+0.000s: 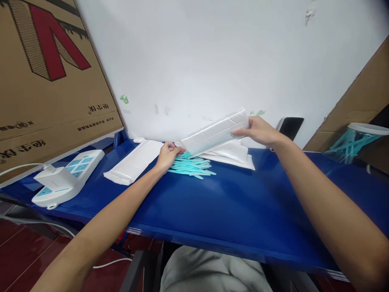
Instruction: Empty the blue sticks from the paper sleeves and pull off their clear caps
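My right hand [258, 130] grips the far end of a long clear plastic pack of white sheets [215, 133], lifted and tilted above the blue table [231, 202]. At the pack's lower end, my left hand [168, 155] pinches its near corner. Just under the pack lies a pile of teal plastic sticks [191, 165], right beside my left fingers. Behind them rest flat white packs [232, 153] on the table.
Another white pack [133, 162] lies left of my left hand. A white power strip with a charger [65, 178] sits at the table's left end. Cardboard boxes [45, 81] stand left, a dark phone [291, 127] leans on the wall, a clear jar of teal sticks [354, 142] stands right.
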Available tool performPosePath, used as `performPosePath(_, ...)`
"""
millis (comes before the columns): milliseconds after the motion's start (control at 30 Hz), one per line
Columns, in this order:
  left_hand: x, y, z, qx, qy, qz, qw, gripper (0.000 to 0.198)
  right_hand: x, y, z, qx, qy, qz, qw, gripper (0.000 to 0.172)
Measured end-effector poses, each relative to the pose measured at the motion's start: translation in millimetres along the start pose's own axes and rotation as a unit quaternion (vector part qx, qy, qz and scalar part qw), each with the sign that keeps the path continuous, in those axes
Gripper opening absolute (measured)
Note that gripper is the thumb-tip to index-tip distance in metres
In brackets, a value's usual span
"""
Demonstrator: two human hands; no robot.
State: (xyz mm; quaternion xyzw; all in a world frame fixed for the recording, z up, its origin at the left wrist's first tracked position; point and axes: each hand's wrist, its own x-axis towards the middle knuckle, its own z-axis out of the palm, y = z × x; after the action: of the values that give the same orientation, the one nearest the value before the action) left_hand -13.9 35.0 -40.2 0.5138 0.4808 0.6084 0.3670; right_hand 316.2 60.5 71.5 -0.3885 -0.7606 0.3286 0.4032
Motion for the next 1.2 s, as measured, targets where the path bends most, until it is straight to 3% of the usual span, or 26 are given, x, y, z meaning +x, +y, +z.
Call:
performPosePath(100,-2.4,0.0,0.1,0.061,-0.055,0.036,0.996,0.025,0.5,1.1,1.4,-0.006,0.001,0.005,1.000,0.023)
performPosePath(233,-6.6,-1.8,1.2,0.187,-0.116,0.110,0.969,0.023,1.2,2.9,1.5,-0.017,-0.005,0.011,1.000,0.023)
performPosePath(333,-7.4,-3.7,0.7,0.264,-0.119,0.147,0.946,0.023,0.9,5.2,0.5,-0.027,-0.006,0.019,0.999,0.021)
performPosePath(467,-3.8,-7.6,-3.4,0.323,-0.114,0.172,0.924,0.025,0.9,7.9,-1.4,-0.018,-0.015,0.016,1.000,0.032)
performPosePath(733,-3.3,-7.4,-5.6,0.330,-0.159,0.162,0.916,0.030,-0.2,-7.2,4.3,-0.025,0.063,-0.022,0.997,0.034)
performPosePath(867,-6.1,-3.2,-4.6,0.306,-0.175,0.160,0.922,0.034,0.2,-10.5,9.1,0.002,0.019,-0.014,1.000,0.035)
performPosePath(1000,-6.8,-0.4,-4.5,0.267,-0.187,0.143,0.934,0.038,3.3,-4.9,14.1,0.035,0.027,-0.004,0.999,0.036)
performPosePath(1200,-6.4,-0.8,-4.6,0.301,-0.211,0.147,0.918,0.032,5.8,8.6,16.7,0.086,0.013,0.037,0.996,0.026)
